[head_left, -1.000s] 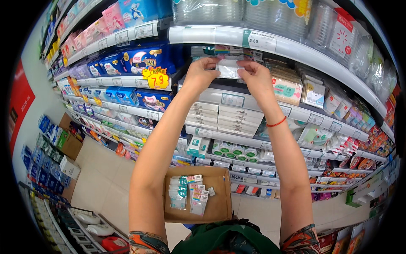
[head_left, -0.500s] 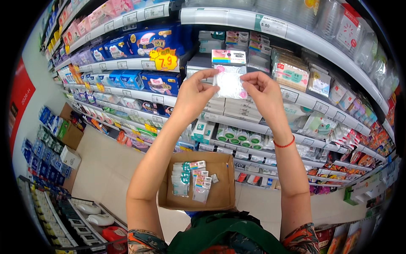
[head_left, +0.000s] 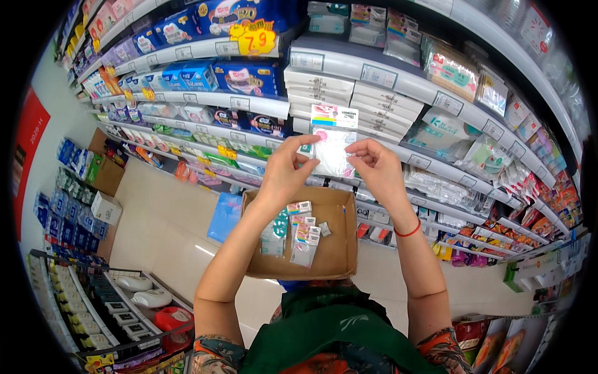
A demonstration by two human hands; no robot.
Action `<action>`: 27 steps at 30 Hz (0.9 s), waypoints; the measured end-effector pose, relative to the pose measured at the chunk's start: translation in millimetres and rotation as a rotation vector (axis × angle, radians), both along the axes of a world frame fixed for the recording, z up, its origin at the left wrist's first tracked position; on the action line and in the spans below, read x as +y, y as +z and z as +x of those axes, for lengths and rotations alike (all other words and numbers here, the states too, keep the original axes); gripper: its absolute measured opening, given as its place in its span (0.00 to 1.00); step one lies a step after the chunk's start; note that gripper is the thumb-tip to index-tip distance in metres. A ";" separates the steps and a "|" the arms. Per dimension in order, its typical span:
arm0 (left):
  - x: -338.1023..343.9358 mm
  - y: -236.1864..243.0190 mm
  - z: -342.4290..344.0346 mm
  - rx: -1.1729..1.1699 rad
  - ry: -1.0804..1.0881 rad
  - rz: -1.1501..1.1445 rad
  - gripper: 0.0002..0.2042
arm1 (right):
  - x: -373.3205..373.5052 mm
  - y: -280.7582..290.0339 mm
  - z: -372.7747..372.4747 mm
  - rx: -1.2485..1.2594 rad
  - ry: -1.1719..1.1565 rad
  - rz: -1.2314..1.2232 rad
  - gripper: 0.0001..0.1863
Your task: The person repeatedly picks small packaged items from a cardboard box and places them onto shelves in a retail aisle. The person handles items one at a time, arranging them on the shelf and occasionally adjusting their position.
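A clear plastic packet (head_left: 335,153) with a colour-striped header card is held upright, header toward the shelves, in the air between the person's two hands. The left hand (head_left: 289,168) pinches its left edge between thumb and fingers, and the right hand (head_left: 377,165) grips the opposite edge the same way, so the middle of the packet shows between them. Behind the header, in this view, are stacked flat white boxes (head_left: 386,109), under a shelf edge (head_left: 346,65) lined with price labels; whether the packet touches anything there cannot be told. Both forearms reach up well apart, with open room between them down to the green apron (head_left: 330,336), and pale tiled floor (head_left: 156,230) stretches out on the left as far as the wire rack (head_left: 112,311)

Below the packet, between the forearms, sits an open cardboard box (head_left: 339,252), its left rim partly covered by the left forearm. Inside, teal-marked packets (head_left: 274,237) lie toward the left, an overlapping row of stripe-topped packets (head_left: 304,246) lies next to them, and a small pale sachet (head_left: 324,229) rests just to their right, with bare cardboard beyond it
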State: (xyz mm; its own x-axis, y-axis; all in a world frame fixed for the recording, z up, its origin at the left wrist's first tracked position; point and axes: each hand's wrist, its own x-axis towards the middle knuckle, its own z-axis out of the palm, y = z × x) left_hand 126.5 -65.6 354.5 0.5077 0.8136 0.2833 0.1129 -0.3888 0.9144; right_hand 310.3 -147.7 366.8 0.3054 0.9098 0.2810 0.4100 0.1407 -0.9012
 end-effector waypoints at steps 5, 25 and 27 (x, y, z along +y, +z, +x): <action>-11.3 -42.8 -13.8 0.061 0.037 -0.001 0.19 | -6.9 -48.2 -13.5 -0.009 -0.010 -0.095 0.07; -67.0 -240.7 -69.4 0.380 0.086 -0.364 0.19 | -45.0 -248.1 -63.7 -0.100 0.078 -0.556 0.07; -69.9 -260.7 -73.4 0.400 0.068 -0.392 0.19 | -49.2 -264.1 -67.8 -0.121 0.099 -0.588 0.07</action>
State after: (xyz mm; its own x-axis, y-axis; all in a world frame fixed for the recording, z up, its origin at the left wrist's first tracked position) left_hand 53.0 -135.5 93.8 0.4563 0.8539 -0.2504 0.4934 -0.0086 0.8698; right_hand 242.5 -196.9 102.7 0.2090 0.9455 -0.2495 0.5248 -0.3237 -0.7873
